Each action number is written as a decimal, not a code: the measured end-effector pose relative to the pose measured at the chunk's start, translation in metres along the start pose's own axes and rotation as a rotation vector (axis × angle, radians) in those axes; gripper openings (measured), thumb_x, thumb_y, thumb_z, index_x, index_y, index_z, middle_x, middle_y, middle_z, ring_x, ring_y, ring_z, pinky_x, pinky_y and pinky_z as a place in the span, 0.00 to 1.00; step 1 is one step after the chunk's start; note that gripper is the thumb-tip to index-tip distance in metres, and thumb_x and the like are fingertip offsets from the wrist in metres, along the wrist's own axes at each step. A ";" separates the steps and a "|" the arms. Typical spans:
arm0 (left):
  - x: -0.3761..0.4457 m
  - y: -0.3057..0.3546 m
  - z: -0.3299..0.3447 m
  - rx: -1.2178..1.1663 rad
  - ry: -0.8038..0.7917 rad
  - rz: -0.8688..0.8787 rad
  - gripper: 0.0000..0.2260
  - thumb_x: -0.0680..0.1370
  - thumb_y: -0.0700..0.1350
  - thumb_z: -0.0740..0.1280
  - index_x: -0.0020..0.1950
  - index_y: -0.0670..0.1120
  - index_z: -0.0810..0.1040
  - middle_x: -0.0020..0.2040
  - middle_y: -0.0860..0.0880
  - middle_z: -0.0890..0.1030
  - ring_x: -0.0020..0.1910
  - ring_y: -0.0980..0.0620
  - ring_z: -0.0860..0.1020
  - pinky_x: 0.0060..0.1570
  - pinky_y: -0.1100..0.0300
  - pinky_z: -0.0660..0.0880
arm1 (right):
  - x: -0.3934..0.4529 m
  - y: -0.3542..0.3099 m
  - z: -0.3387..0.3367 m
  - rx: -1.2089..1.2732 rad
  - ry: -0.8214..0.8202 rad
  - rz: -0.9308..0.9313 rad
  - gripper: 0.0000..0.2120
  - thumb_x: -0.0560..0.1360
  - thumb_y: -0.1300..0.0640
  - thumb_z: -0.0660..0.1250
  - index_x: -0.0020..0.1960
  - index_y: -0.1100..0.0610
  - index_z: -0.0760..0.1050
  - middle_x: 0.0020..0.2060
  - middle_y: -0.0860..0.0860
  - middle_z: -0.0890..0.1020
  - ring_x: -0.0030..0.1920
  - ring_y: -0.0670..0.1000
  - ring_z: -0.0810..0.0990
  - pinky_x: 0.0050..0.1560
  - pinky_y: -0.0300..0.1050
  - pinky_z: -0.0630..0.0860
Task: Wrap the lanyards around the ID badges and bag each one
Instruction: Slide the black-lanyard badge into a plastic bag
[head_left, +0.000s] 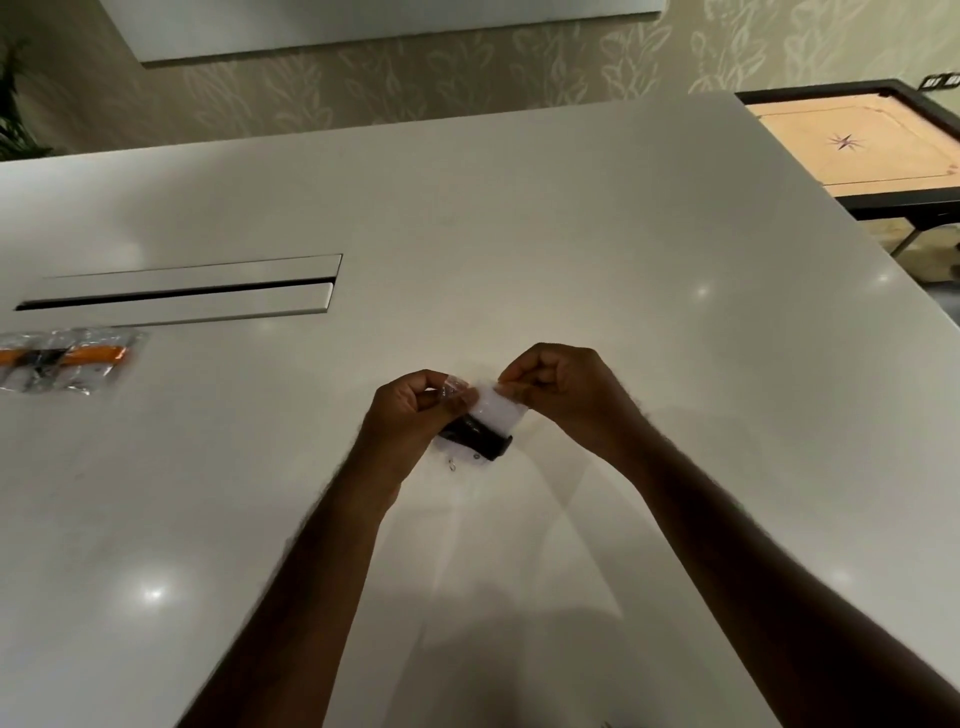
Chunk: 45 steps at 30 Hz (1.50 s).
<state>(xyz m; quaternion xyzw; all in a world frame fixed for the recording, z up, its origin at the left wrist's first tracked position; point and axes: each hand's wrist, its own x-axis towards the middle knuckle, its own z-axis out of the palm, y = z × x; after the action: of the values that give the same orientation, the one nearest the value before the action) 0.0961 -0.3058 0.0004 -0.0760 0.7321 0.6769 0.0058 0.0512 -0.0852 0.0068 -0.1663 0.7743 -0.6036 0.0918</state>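
Wide white table (571, 249), glossy, dotted with ceiling-light glints, filling most of the view. Patterned leaf wallpaper (415, 78) behind its far edge, with a pale panel (363, 26) hung above. Off the far right corner, well apart, a carrom board (852, 145) in a dark frame on a stand. Sunk into the table at left, a long cable hatch (182, 291) with a dark slot across it. Near the left edge, just this side of the hatch, finished bags (57, 361) lying flat, orange and black lanyards showing through the clear plastic. At far left, a sliver of green plant (13, 104).

Between both forearms, low over the table's middle, nothing in the way. Left hand (410, 410) curled, thumb and fingers pinching the left top corner of a clear bag (496, 408). Right hand (561, 384) curled likewise, pinching the bag's right top corner. Inside the bag, a white ID badge (501, 410) with a black lanyard (480, 434) banded across its lower part. Small metal clip (453, 466) dangling below the badge, just above the tabletop.
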 end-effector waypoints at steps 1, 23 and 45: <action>0.000 0.000 0.002 0.008 0.003 0.004 0.06 0.71 0.53 0.79 0.46 0.57 0.86 0.45 0.51 0.89 0.46 0.54 0.87 0.43 0.65 0.81 | -0.001 -0.002 0.000 -0.040 -0.001 -0.011 0.03 0.76 0.57 0.78 0.46 0.51 0.85 0.42 0.43 0.88 0.42 0.41 0.86 0.46 0.33 0.79; -0.003 0.002 0.024 -0.428 0.049 -0.047 0.08 0.74 0.49 0.74 0.50 0.48 0.85 0.58 0.41 0.86 0.57 0.41 0.85 0.49 0.53 0.83 | -0.001 0.002 -0.013 0.062 0.004 0.044 0.04 0.76 0.58 0.78 0.50 0.56 0.85 0.41 0.51 0.88 0.41 0.49 0.85 0.44 0.43 0.83; -0.005 -0.009 0.028 -0.353 0.062 -0.049 0.14 0.73 0.49 0.75 0.55 0.43 0.86 0.53 0.42 0.88 0.53 0.45 0.87 0.50 0.57 0.83 | -0.004 -0.001 -0.046 0.180 0.015 0.093 0.07 0.77 0.67 0.73 0.46 0.58 0.88 0.40 0.56 0.88 0.41 0.51 0.87 0.45 0.45 0.85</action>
<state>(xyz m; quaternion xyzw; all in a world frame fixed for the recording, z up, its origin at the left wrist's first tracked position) 0.0995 -0.2786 -0.0099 -0.1143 0.5998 0.7918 -0.0138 0.0395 -0.0424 0.0188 -0.1168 0.7246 -0.6669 0.1285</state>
